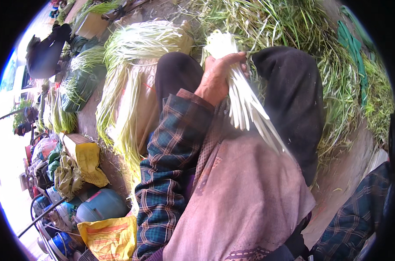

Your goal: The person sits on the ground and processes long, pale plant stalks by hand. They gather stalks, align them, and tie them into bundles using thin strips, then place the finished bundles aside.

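Gripping a bundle of slender white stalks (243,102) in the left hand (221,76), with thumb and fingers wrapped round it near the upper end. Holds it above the lap, between the left knee (178,71) and the right knee (288,69), with the lower ends fanning loosely down towards the right thigh, over the pink apron (245,187). Shows only a plaid sleeve (358,213) of the right arm at the lower right; cannot tell how the right hand is set, as being out of view.

Sits before a heap of grassy green leaves (336,95), spread on the ground (328,191) beyond and beside the right knee. Has a beige sack (147,82) just beside the left knee, with pale green stalks (141,39) draped across its far edge and hanging down along its left edge. Keeps a yellow bag (110,237) near the left sleeve (162,191), just below a rounded blue-grey container (101,206).
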A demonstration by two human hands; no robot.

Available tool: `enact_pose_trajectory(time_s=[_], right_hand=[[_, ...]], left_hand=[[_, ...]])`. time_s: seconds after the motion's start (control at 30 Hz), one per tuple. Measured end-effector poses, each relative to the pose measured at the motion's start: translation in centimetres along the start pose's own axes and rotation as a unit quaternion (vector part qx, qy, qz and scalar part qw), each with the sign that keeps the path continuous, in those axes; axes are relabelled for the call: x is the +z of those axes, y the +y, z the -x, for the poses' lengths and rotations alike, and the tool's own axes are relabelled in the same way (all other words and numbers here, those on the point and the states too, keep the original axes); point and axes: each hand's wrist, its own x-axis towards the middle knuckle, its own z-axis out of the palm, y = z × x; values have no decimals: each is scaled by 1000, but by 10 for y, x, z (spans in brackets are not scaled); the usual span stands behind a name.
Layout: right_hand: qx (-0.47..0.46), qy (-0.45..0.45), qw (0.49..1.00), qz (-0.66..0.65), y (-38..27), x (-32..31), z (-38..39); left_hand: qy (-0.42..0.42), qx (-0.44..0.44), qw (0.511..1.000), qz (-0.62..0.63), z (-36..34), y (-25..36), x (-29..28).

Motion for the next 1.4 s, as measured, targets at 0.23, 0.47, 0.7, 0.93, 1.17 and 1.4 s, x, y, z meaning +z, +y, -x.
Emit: enact_pose_trajectory(time_s=[0.23, 0.47, 0.7, 0.93, 1.17, 1.4], right_hand=[[-5, 7, 1000, 3, 4, -3, 0], [-20, 13, 1000, 2, 2, -8, -1], [-35, -3, 999, -4, 1, -26, 0], [-104, 34, 993, -45, -30, -133, -32], [-138, 115, 954, -240, -70, -164, -25], [110, -51, 974, -190, -70, -60, 24]], left_hand=[[-24, -26, 999, -27, 2, 3, -3], [-11, -25, 1000, 3, -7, -4, -6], [-88, 119, 978, -147, -11, -7, -15], [-56, -87, 994, -33, -6, 0, -10], [-73, -75, 994, 9, 21, 4, 7], [-102, -92, 990, 15, 36, 13, 28]])
